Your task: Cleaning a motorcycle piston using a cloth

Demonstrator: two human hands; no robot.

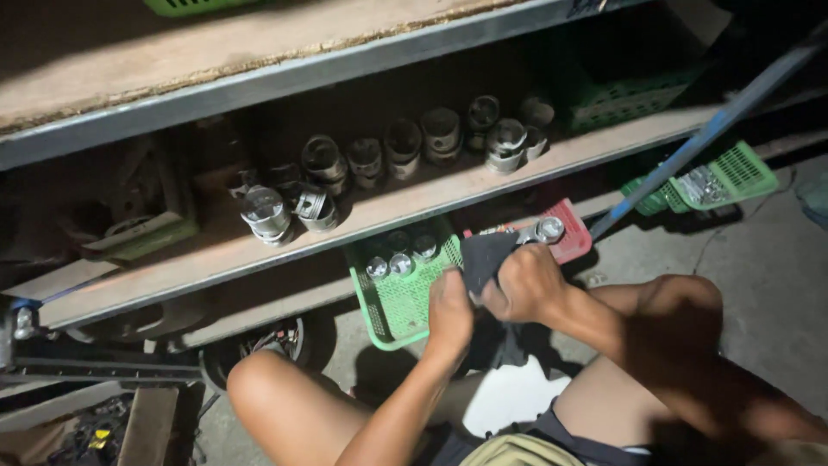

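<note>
Both hands gripped a dark rag: the left hand pinched its lower edge, the right hand clenched it around a shiny metal part. Just beyond the left hand, a green basket held three parts, seemingly already wiped; dull pistons waited on the shelf above.

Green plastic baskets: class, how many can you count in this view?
4. One green basket sits by the left hand, one on the top shelf, one far along the middle shelf, one at right. More may be hidden.
</note>
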